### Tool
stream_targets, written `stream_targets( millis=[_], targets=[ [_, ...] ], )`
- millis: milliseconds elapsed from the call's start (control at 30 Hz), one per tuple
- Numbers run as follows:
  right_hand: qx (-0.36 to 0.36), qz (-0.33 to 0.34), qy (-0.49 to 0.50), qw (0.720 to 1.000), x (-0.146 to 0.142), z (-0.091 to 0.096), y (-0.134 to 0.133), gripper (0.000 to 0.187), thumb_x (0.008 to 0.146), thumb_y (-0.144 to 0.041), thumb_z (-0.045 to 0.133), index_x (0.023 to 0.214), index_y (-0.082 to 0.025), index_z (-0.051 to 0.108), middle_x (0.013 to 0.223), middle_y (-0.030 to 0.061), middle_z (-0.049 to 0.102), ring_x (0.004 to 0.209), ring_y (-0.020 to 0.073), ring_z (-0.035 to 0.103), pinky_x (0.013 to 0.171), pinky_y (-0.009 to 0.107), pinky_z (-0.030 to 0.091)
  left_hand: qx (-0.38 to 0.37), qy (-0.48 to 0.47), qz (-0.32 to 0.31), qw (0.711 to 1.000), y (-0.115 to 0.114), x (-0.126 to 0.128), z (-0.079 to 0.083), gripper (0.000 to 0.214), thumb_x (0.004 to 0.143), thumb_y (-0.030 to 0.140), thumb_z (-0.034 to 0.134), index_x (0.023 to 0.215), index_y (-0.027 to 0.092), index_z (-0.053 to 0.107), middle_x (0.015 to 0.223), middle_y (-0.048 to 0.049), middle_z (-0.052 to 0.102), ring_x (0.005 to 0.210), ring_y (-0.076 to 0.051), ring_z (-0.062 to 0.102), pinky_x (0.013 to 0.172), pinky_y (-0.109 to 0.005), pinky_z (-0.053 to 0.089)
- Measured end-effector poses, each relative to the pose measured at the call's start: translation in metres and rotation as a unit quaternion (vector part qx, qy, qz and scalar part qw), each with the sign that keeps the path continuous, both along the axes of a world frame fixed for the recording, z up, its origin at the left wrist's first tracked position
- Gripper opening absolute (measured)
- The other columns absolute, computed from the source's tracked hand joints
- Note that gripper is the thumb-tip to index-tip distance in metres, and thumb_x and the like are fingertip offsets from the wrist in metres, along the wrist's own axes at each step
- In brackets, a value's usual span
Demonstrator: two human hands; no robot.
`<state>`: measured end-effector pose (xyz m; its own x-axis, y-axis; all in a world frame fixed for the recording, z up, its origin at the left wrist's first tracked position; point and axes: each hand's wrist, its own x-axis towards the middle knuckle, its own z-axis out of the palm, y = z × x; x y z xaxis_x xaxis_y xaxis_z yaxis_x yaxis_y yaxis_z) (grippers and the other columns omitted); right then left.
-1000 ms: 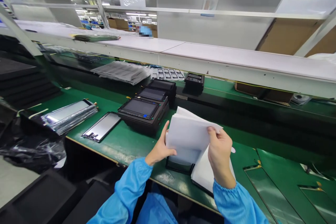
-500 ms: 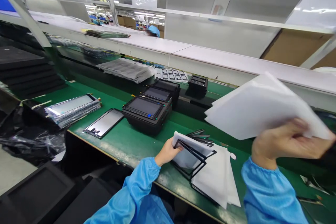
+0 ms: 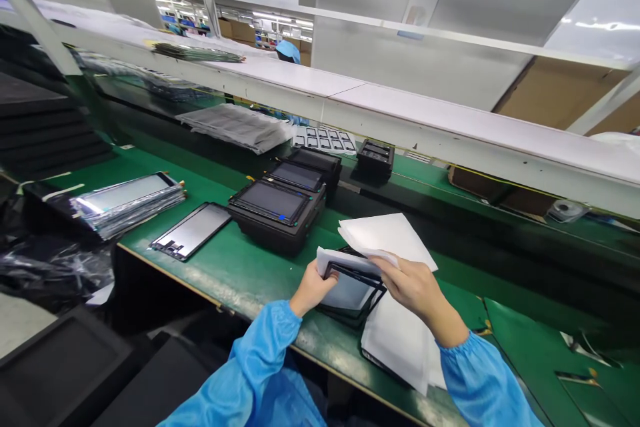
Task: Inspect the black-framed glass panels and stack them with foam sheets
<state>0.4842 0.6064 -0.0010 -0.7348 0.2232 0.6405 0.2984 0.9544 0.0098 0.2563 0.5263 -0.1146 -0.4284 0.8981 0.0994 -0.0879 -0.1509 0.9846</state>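
My left hand [image 3: 311, 288] is closed on the left end of a tilted bundle of thin black rectangular frames [image 3: 350, 290], with a white sheet behind them. Close to the bundle's upper right, the closed fingers of my right hand [image 3: 407, 285] hold white sheets [image 3: 395, 235] that fan out above and behind it. Whether those fingers also touch the bundle's own sheet I cannot tell. Beneath both hands, a stack of white sheets [image 3: 397, 343] lies on the green bench, with a dark edge showing under it.
Black trays holding screen panels [image 3: 273, 201] stand left of my hands. Beside them lie a single panel [image 3: 193, 230] and a pile of wrapped panels [image 3: 125, 197]. A white shelf [image 3: 425, 123] runs above the bench's back. Black foam trays [image 3: 65, 367] are at lower left.
My right hand has swung left and down with the white sheets, from the far right to beside the frames. My left hand keeps its hold on the bundle. The view has shifted slightly.
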Motion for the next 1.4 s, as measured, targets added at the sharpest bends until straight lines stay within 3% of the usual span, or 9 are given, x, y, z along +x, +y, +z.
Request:
stream_targets(
  millis=[167,300,467,600,733,967,1100,1300,1400],
  targets=[
    [0.011,0.018,-0.025,0.999,-0.010,0.008,0.001,0.023,0.109,-0.038,0.063,0.117,-0.027,0.081,0.086,0.0057,0.079,0.069,0.0191,0.067,0.057,0.028,0.046,-0.002,0.003,-0.003,1.000,-0.001,0.000,-0.003,0.026,0.062,0.028,0.080,0.085,0.018,0.072,0.076,-0.0040,0.075,0.074,-0.024,0.069,0.075,-0.038,0.059],
    [0.043,0.005,-0.010,0.999,-0.014,0.026,0.006,0.038,0.114,-0.035,0.051,0.097,-0.023,0.082,0.065,0.0024,0.062,0.061,0.0173,0.055,0.054,0.030,0.034,-0.004,0.011,-0.011,1.000,-0.002,-0.001,-0.004,0.029,0.062,0.027,0.079,0.087,0.016,0.073,0.077,-0.0029,0.075,0.074,-0.023,0.069,0.075,-0.035,0.058],
    [0.072,-0.007,-0.038,0.997,-0.018,0.045,0.001,0.042,0.115,-0.034,0.047,0.091,-0.020,0.079,0.066,0.0022,0.062,0.061,0.0169,0.054,0.056,0.033,0.030,0.007,0.020,-0.025,0.999,-0.004,0.000,-0.003,0.032,0.062,0.025,0.078,0.093,0.016,0.072,0.085,-0.0030,0.075,0.080,-0.022,0.069,0.079,-0.034,0.057],
    [0.079,0.003,-0.087,0.993,-0.025,0.040,-0.004,0.050,0.118,-0.037,0.037,0.092,-0.020,0.077,0.071,0.0019,0.067,0.062,0.0165,0.057,0.053,0.034,0.027,0.021,0.022,-0.035,0.999,-0.004,-0.001,-0.004,0.027,0.064,0.023,0.074,0.089,0.017,0.070,0.078,0.0005,0.069,0.073,-0.018,0.063,0.071,-0.029,0.054],
    [0.090,0.002,-0.088,0.992,-0.027,0.035,-0.002,0.047,0.117,-0.032,0.041,0.086,-0.022,0.074,0.066,-0.0005,0.064,0.058,0.0149,0.056,0.051,0.033,0.025,0.035,0.021,-0.047,0.998,-0.004,-0.001,-0.007,0.030,0.060,0.020,0.071,0.090,0.018,0.068,0.072,0.0042,0.061,0.065,-0.014,0.056,0.062,-0.024,0.047],
    [0.136,-0.002,-0.051,0.989,-0.022,0.050,-0.001,0.028,0.111,-0.021,0.055,0.091,-0.020,0.075,0.072,0.0014,0.070,0.064,0.0159,0.059,0.063,0.031,0.038,0.051,0.031,-0.045,0.997,-0.003,-0.002,-0.005,0.039,0.065,0.022,0.075,0.103,0.016,0.069,0.083,0.0005,0.068,0.073,-0.017,0.062,0.070,-0.028,0.052],
    [0.147,-0.005,-0.053,0.988,-0.023,0.056,-0.003,0.030,0.109,-0.017,0.057,0.083,-0.020,0.073,0.065,0.0001,0.064,0.060,0.0166,0.057,0.068,0.032,0.042,0.060,0.038,-0.049,0.996,-0.004,-0.002,0.000,0.043,0.066,0.020,0.076,0.108,0.017,0.069,0.090,0.0002,0.069,0.080,-0.018,0.064,0.074,-0.028,0.051],
    [0.126,0.006,-0.091,0.988,-0.038,0.050,-0.009,0.021,0.108,-0.029,0.061,0.097,-0.018,0.075,0.081,0.0044,0.073,0.070,0.0197,0.065,0.066,0.033,0.043,0.065,0.039,-0.063,0.995,-0.002,0.000,0.006,0.029,0.067,0.019,0.073,0.096,0.018,0.066,0.081,0.0035,0.062,0.073,-0.015,0.058,0.068,-0.025,0.046],
    [0.123,0.012,-0.109,0.986,-0.046,0.045,-0.010,0.025,0.106,-0.024,0.063,0.083,-0.021,0.071,0.072,0.0009,0.069,0.062,0.0177,0.061,0.057,0.033,0.037,0.062,0.035,-0.067,0.995,0.000,0.001,0.004,0.024,0.065,0.020,0.071,0.089,0.019,0.064,0.076,0.0041,0.060,0.070,-0.015,0.057,0.066,-0.025,0.045]
  ],
)
